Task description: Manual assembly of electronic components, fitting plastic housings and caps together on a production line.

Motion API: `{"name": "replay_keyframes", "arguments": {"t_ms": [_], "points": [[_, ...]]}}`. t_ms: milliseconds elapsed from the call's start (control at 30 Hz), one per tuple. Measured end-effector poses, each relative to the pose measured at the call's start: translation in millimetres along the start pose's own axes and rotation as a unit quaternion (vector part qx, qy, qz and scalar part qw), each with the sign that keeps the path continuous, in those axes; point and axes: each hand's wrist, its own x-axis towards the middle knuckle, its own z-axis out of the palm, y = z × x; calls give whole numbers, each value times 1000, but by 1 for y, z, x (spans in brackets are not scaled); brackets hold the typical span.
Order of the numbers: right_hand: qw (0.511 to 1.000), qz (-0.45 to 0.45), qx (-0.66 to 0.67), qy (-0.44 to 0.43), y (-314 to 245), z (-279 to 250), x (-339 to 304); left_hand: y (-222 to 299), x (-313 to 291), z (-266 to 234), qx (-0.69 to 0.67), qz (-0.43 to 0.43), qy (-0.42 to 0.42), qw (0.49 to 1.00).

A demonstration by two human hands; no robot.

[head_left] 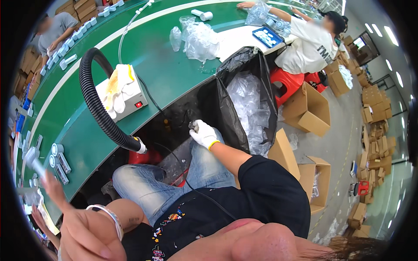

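At the lower left, close up, is my bare left hand (89,235), with a white band on the wrist. Its outstretched fingers meet the handle of a blurred light-blue handheld device (33,157) with a rounded head. My right hand (203,135) wears a white glove with a yellow cuff and is over my right thigh. Its fingers are closed around a small dark, shiny piece, too small to name. Left of it ends a black corrugated hose (87,102) with a white tip. The hose arches beside a white box (124,102) with a red switch and a glove (116,91) on top.
Along the green table (163,78) lie several light-blue devices (56,156) and clear plastic bags (200,41). A black bin bag (230,104) full of clear plastic stands right of my knees. Open cartons (307,108) and a red stool (285,85) are beyond. Co-workers sit at the table.
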Motion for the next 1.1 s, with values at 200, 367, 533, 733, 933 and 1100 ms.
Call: {"name": "replay_keyframes", "arguments": {"t_ms": [200,367,533,733,933,1100], "points": [[1000,-5,1,-4,-7,4,0,14,-23,-73,380,-94,-84,916],[1000,20,-7,-9,-4,1,4,46,-131,-184,566,-197,189,778],[1000,12,-25,-13,-9,5,9,71,-215,-203,549,-360,308,688],[999,8,-48,-23,-10,12,12,69,-256,-196,524,-486,291,637],[998,-9,-55,-19,-9,13,16,104,-238,-200,762,-457,-21,458],[998,-18,-58,-9,-5,19,17,155,-234,-202,848,-436,-134,269]]}}
